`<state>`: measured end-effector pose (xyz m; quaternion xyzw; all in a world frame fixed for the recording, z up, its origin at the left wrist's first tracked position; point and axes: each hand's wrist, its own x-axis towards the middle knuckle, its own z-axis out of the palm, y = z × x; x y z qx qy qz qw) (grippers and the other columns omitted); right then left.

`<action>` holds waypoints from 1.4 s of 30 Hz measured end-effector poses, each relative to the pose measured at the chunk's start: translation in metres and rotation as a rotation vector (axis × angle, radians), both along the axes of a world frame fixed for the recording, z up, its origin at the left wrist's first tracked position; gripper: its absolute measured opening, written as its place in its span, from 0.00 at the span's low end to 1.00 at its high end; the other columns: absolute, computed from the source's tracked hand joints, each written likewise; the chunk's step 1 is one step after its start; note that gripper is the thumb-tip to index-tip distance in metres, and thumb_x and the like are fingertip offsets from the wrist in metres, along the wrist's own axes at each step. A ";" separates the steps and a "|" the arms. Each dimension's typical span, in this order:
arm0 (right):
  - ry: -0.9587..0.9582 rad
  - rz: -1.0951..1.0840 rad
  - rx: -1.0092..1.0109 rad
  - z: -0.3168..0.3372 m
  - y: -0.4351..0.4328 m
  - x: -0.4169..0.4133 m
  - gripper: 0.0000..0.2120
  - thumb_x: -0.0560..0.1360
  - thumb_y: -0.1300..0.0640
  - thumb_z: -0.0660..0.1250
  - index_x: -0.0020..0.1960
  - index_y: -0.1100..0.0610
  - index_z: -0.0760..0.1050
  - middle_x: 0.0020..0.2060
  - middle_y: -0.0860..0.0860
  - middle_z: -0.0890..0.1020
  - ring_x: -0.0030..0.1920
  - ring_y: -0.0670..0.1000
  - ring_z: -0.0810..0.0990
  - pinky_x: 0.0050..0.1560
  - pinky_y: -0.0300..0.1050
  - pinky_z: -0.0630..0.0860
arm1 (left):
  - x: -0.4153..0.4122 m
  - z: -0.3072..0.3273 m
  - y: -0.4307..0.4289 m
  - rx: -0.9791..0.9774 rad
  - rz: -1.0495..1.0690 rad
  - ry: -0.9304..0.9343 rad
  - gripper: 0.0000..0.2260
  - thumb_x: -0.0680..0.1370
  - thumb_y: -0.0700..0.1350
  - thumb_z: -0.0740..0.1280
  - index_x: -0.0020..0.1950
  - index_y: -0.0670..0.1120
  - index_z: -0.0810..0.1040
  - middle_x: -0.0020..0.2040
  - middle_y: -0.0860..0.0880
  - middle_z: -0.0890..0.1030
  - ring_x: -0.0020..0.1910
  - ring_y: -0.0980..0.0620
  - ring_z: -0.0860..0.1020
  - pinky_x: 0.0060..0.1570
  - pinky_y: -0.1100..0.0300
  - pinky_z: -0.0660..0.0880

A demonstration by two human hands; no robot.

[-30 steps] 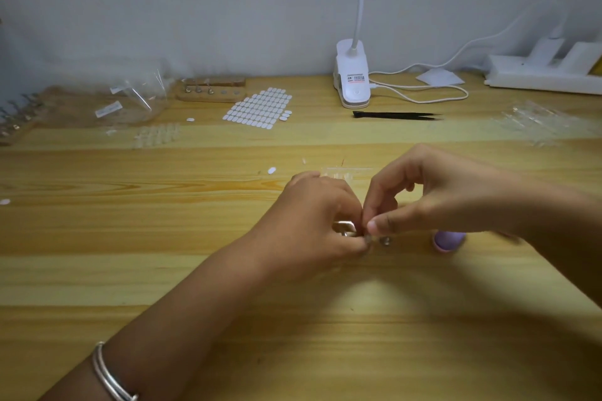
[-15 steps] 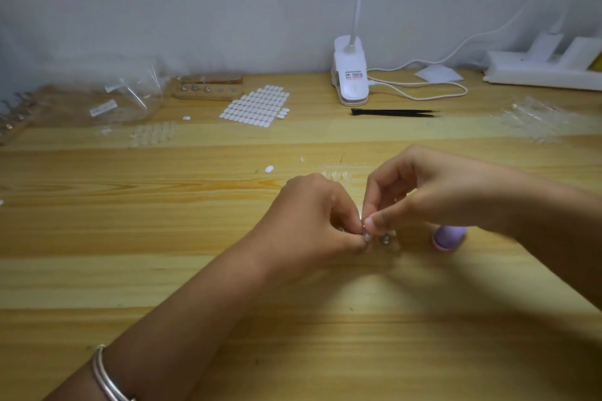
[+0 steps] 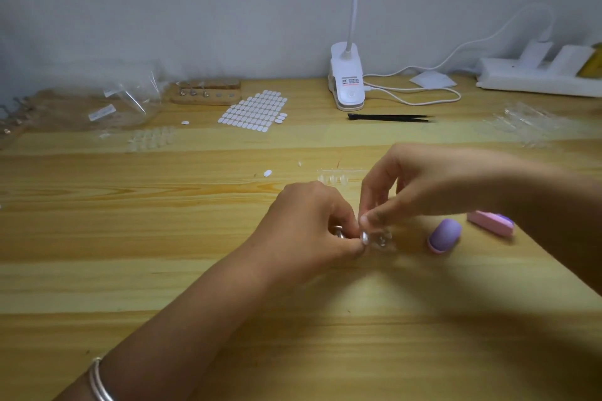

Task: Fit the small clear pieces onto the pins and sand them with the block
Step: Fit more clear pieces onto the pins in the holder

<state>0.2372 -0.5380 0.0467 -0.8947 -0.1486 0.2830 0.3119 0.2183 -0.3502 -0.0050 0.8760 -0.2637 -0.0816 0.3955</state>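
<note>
Both hands meet at mid-table. The left hand [image 3: 309,228] curls round a metal pin [image 3: 338,233]. The right hand [image 3: 423,185] arches over it, thumb and forefinger pinching the small clear piece [image 3: 364,237] at the pin's tip. Bare wooden table [image 3: 163,270] lies open nearer the viewer and to the left. The purple sanding block [image 3: 444,235] lies just to the right, long axis pointing away and slightly rightward.

The bench [image 3: 163,270] is pale yellow streaky wood, the clip lamp [image 3: 347,81] and oval sticker sheet [image 3: 252,111] white, the tweezers [image 3: 391,117] black, the sanding block [image 3: 490,221] pink, the small capsule [image 3: 443,235] lilac.
</note>
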 end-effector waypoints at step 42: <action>-0.212 0.189 0.361 0.011 0.004 0.010 0.03 0.71 0.55 0.72 0.42 0.53 0.82 0.39 0.47 0.85 0.41 0.44 0.81 0.46 0.38 0.76 | 0.040 -0.004 0.040 0.013 -0.035 -0.078 0.19 0.77 0.48 0.57 0.65 0.51 0.79 0.65 0.54 0.78 0.68 0.60 0.71 0.70 0.61 0.65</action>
